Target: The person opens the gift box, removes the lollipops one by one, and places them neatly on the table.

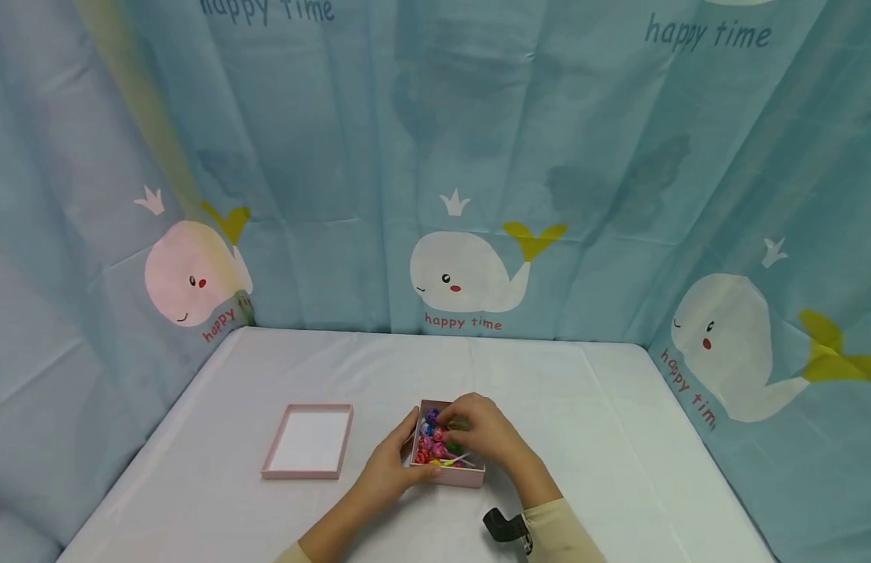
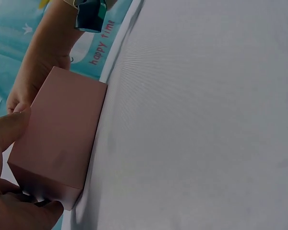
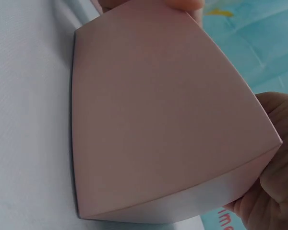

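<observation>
An uncovered pink box [image 1: 458, 476] sits on the table, packed with lollipops [image 1: 427, 446] in bright wrappers. One white stick shows near its front edge. My left hand [image 1: 391, 463] grips the box's left side, thumb at the near front corner. In the left wrist view, its thumb and fingers clasp the box wall [image 2: 62, 129]. My right hand [image 1: 480, 426] reaches in over the right half, bent fingertips down among the lollipops. I cannot tell whether it pinches one. The right wrist view shows mostly the box's outer side [image 3: 168, 115], which hides those fingertips.
Left of the box lies the lid [image 1: 311, 442], white inside with a pink rim. A white cloth [image 1: 583, 438] covers the table. Behind and at both sides hangs a blue whale-print curtain [image 1: 323, 258]. A black device [image 1: 504, 525] is strapped at my right wrist.
</observation>
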Action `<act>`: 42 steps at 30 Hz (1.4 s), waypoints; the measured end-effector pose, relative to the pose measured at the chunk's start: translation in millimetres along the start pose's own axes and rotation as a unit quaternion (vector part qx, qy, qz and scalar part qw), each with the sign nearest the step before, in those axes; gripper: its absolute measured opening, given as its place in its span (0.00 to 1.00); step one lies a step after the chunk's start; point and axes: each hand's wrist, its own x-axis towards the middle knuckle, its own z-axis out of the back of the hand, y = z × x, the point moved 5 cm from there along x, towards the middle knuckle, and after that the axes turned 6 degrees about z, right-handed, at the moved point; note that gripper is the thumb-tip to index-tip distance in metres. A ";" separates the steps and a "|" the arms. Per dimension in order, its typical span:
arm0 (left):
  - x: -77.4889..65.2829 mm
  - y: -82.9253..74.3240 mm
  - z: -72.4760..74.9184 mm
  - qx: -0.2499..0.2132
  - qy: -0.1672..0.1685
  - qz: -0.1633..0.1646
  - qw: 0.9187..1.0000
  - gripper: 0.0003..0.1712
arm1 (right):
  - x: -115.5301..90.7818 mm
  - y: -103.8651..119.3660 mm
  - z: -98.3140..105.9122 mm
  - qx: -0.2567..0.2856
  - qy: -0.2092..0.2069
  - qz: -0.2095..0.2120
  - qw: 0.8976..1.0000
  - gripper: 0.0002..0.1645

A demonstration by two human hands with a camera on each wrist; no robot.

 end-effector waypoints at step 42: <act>-3.1 8.7 1.9 0.005 -0.022 -0.026 0.999 0.61 | 8.5 7.1 -12.2 -0.160 0.051 0.007 0.986 0.11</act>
